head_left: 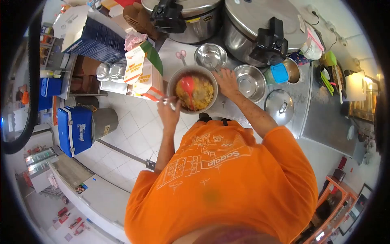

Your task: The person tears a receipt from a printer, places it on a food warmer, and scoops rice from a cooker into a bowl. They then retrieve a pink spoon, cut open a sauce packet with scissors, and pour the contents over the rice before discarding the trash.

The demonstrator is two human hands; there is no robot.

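A round metal pot (170, 91) stands at the front edge of the steel counter, holding a yellow, chunky food mixture (205, 90). A red ladle (187, 84) rests in the mixture. Beside the pot's left rim is my left hand (169, 113), its fingers loosely curled and apart, with nothing visible in them. My right hand (228, 83) is at the pot's right rim, fingers spread and pointing away from me, close to two steel bowls. One steel bowl (211, 56) is behind the pot; the other bowl (250, 83) is to the right.
Two large lidded pressure cookers (264, 24) stand at the back. Pink-handled scissors (181, 55) lie behind the pot. Cardboard cartons (148, 77) and glass jars (110, 72) are to the left. A metal lid (279, 107) and a blue-lidded container (279, 73) sit right. A blue cooler (75, 131) is lower left.
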